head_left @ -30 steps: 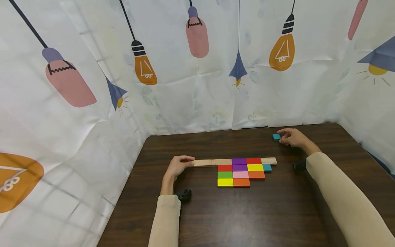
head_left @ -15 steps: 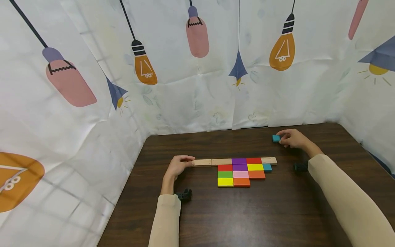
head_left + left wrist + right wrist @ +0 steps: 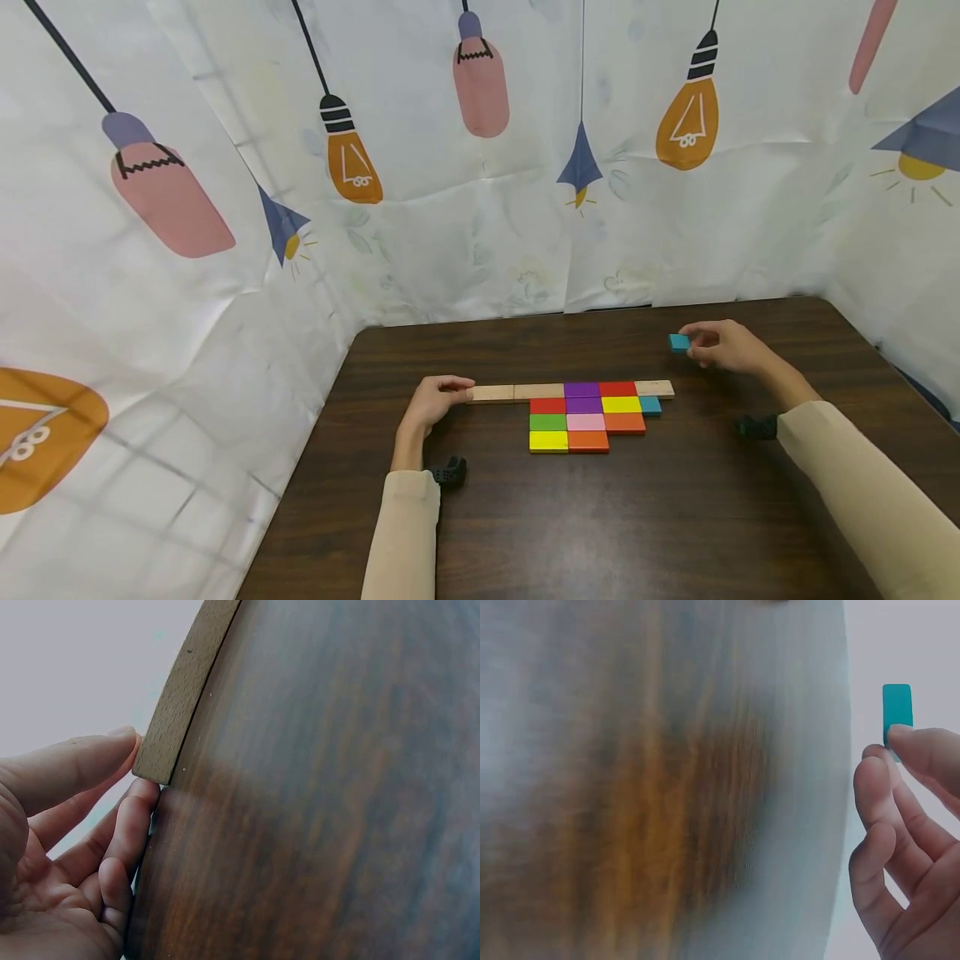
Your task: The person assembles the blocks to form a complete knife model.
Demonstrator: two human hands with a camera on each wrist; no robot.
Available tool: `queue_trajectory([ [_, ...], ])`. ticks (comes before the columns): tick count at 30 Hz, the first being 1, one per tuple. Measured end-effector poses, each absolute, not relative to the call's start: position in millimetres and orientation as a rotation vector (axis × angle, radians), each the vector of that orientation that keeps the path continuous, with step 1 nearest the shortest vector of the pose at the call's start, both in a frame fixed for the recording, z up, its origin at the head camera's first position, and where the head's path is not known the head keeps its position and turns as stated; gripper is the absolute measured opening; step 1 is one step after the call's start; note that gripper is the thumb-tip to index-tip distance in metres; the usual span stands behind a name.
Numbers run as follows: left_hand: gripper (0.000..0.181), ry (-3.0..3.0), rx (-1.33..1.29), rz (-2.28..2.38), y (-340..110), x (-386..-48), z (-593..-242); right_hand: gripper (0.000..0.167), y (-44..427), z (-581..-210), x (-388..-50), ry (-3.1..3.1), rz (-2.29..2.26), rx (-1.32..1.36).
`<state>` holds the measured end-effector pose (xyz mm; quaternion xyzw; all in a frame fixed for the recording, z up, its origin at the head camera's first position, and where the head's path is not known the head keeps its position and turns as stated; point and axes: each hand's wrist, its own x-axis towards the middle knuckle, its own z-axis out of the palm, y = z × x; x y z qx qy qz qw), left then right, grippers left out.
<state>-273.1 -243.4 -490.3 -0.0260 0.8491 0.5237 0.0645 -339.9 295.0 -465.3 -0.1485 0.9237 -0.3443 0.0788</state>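
My left hand (image 3: 431, 404) holds the left end of a plain wooden block (image 3: 491, 393) with its thumb and fingertips. In the left wrist view the thumb lies at the corner of that block, and the other fingers curl by its end. My right hand (image 3: 729, 346) pinches a small turquoise block (image 3: 678, 343) between thumb and forefinger; in the right wrist view the block stands out past the fingertips, clear of the tabletop. Between the hands, flat blocks lie edge to edge: a long top row with wooden, purple (image 3: 582, 390) and red ones, and shorter coloured rows nearer me.
The dark wood table (image 3: 510, 517) ends at a white curtain (image 3: 487, 250) printed with lamps. A second wooden block (image 3: 654, 389) closes the top row on the right. An orange block (image 3: 588, 442) lies in the nearest row. Black straps (image 3: 450, 472) circle both wrists.
My right hand, holding the turquoise block, has come slightly nearer to me and a little to the right. The left hand and the rows of blocks have stayed in place.
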Motion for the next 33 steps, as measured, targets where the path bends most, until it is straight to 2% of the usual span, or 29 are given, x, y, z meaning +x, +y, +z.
queue_trajectory([
  [18, 0.019, 2.57, -0.072, 1.583, -242.2, -272.7, -490.7, 0.037, 278.7, -459.8, -257.1, 2.786, -1.068, -0.63],
  [33, 0.021, 2.584, -0.06, 1.571, -242.7, -272.3, -489.4, 0.031, 255.5, -465.1, -226.8, 2.678, -1.053, -0.771],
])
